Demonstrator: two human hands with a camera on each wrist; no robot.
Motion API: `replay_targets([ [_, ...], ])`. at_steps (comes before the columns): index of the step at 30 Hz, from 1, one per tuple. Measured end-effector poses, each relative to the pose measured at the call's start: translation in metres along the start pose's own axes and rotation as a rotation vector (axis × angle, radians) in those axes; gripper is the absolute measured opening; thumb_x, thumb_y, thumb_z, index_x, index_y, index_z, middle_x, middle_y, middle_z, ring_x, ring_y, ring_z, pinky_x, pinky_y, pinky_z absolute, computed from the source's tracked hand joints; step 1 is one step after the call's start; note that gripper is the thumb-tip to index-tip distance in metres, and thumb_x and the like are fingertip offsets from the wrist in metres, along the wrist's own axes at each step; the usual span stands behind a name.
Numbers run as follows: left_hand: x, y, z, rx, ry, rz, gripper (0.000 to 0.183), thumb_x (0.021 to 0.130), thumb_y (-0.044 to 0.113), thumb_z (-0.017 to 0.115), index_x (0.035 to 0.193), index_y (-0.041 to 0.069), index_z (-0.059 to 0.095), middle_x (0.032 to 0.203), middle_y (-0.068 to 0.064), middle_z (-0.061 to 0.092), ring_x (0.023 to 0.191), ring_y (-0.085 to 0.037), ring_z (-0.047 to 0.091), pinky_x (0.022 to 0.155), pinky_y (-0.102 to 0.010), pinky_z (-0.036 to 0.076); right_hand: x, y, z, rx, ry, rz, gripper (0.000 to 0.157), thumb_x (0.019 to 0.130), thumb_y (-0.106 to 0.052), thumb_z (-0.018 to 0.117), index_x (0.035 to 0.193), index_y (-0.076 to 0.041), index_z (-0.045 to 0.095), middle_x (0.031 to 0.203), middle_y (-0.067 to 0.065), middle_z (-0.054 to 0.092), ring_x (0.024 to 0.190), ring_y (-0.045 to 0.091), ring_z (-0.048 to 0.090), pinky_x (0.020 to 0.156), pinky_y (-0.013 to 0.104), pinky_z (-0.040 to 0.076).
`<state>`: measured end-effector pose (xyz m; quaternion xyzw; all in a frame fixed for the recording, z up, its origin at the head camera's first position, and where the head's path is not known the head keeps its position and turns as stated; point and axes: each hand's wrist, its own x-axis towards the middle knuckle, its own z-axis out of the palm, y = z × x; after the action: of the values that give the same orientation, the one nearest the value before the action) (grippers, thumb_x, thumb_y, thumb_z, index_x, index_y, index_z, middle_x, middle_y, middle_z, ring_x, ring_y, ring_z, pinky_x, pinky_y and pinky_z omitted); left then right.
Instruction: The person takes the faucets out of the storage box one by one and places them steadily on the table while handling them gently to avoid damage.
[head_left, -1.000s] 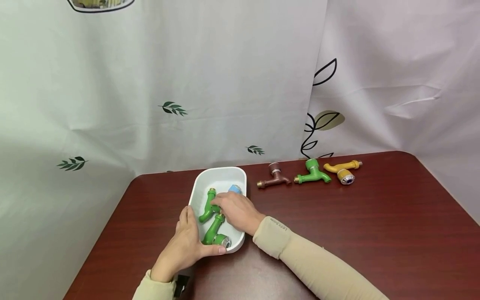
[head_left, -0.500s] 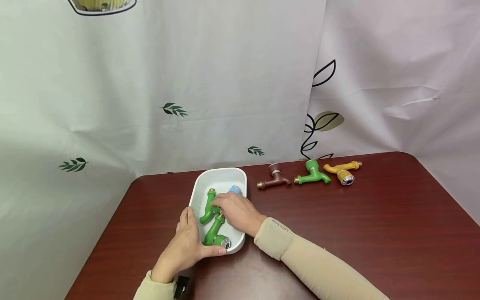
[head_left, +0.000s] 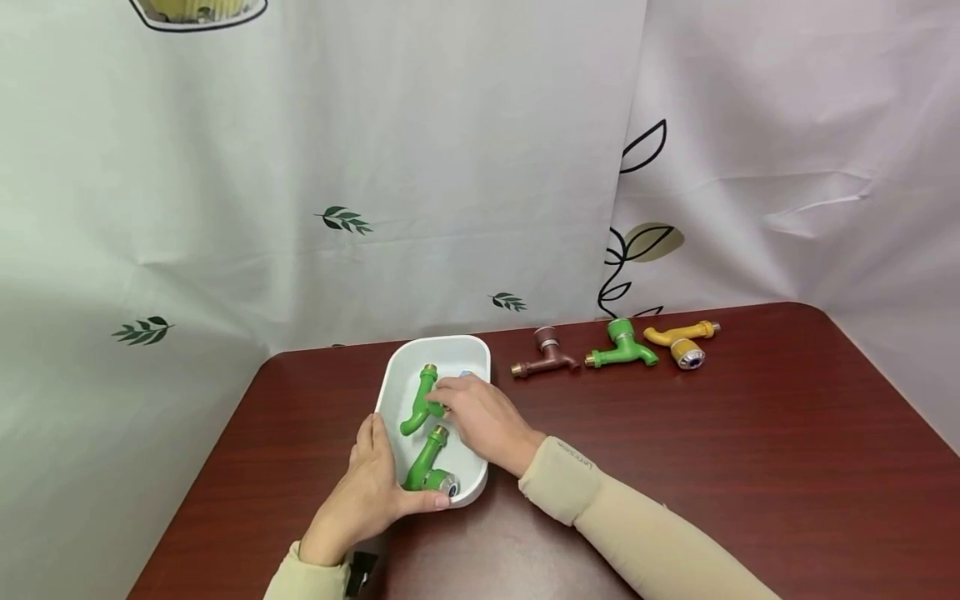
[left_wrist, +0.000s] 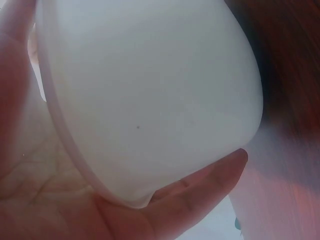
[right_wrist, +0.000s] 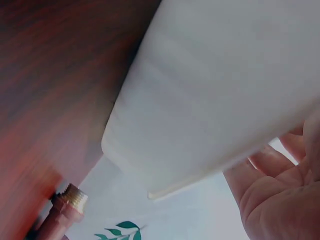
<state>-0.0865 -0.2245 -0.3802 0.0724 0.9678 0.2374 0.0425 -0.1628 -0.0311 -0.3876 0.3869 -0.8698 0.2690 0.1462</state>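
A white plastic tub (head_left: 397, 375) stands on the table, its long side running away from me. My left hand (head_left: 363, 492) grips its near left corner, thumb over the near rim and fingers along the outer left wall. Inside the tub, my right hand (head_left: 480, 417) pinches a green tap (head_left: 420, 404) by its handle side; the fingertips are partly hidden. Nearer to me in the tub lies another green tap (head_left: 425, 458) with a silver-ended handle. A bit of a light blue item (head_left: 466, 372) peeks out beyond the right hand, mostly covered by it.
On the table (head_left: 675, 467), right of the tub, a row of taps lies near the back edge: a brown tap (head_left: 549, 360), a green tap (head_left: 622, 350) and a yellow tap (head_left: 682, 337). A white curtain (head_left: 435, 167) with leaf prints hangs behind the table.
My right hand has shifted the pinched green tap slightly away from me, widening its gap from the nearer green tap. The hand now covers more of the blue item. My left hand keeps its grip.
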Motion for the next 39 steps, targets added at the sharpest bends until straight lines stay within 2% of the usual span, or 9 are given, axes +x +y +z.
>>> replay_targets([
  [4,0.000,0.000,0.000,0.001,-0.004,-0.012,0.150,0.060,0.063,0.090,0.148,-0.023,0.003,0.154,-0.041,0.009,0.141,-0.057,0.020,0.108,-0.059,0.035,-0.005,-0.001,-0.006,0.025,0.036,-0.002,0.027,0.091,-0.003,0.070,0.117,-0.008,0.074,0.111,0.002,0.070,0.099,0.021,0.065,0.089,0.032,0.052],
  [12,0.000,0.001,-0.001,-0.009,-0.005,-0.013,0.151,0.060,0.063,0.090,0.149,-0.022,0.002,0.154,-0.040,0.010,0.140,-0.056,0.021,0.108,-0.059,0.035,-0.014,-0.003,-0.016,0.087,0.093,0.020,0.030,0.092,-0.003,0.070,0.122,-0.007,0.072,0.125,0.010,0.068,0.115,0.026,0.063,0.100,0.039,0.048],
  [20,0.002,0.001,0.000,-0.013,-0.011,-0.042,0.153,0.059,0.063,0.090,0.150,-0.021,0.001,0.156,-0.038,0.007,0.141,-0.055,0.020,0.108,-0.059,0.035,-0.023,-0.004,-0.027,0.069,0.205,0.005,0.033,0.088,-0.002,0.075,0.121,-0.005,0.072,0.123,0.011,0.068,0.112,0.027,0.064,0.096,0.039,0.051],
  [24,0.002,0.001,0.000,-0.014,-0.017,-0.055,0.154,0.059,0.064,0.089,0.150,-0.020,-0.001,0.157,-0.037,0.006,0.142,-0.054,0.019,0.109,-0.058,0.035,-0.027,-0.003,-0.032,0.058,0.225,0.037,0.034,0.088,-0.003,0.076,0.122,-0.006,0.072,0.125,0.012,0.067,0.112,0.028,0.064,0.095,0.040,0.051],
  [29,0.001,0.002,0.000,-0.016,-0.003,-0.040,0.152,0.058,0.064,0.090,0.150,-0.020,0.003,0.155,-0.036,0.012,0.140,-0.053,0.024,0.107,-0.058,0.036,-0.032,-0.002,-0.038,0.058,0.249,0.077,0.036,0.086,-0.001,0.077,0.121,-0.006,0.073,0.124,0.012,0.067,0.112,0.028,0.063,0.095,0.042,0.051],
  [35,0.002,0.002,0.001,-0.019,0.005,-0.037,0.150,0.057,0.064,0.090,0.151,-0.016,0.005,0.153,-0.033,0.016,0.138,-0.050,0.027,0.107,-0.055,0.037,-0.037,0.001,-0.043,0.045,0.278,0.090,0.035,0.086,0.002,0.077,0.120,-0.005,0.073,0.121,0.013,0.068,0.108,0.029,0.064,0.092,0.042,0.053],
  [39,0.000,0.002,-0.001,-0.017,-0.005,-0.041,0.152,0.057,0.064,0.090,0.150,-0.019,0.003,0.154,-0.036,0.013,0.140,-0.053,0.025,0.108,-0.057,0.036,-0.041,0.001,-0.047,0.020,0.287,0.096,0.034,0.086,0.003,0.076,0.119,-0.005,0.073,0.121,0.013,0.068,0.108,0.029,0.063,0.091,0.042,0.053],
])
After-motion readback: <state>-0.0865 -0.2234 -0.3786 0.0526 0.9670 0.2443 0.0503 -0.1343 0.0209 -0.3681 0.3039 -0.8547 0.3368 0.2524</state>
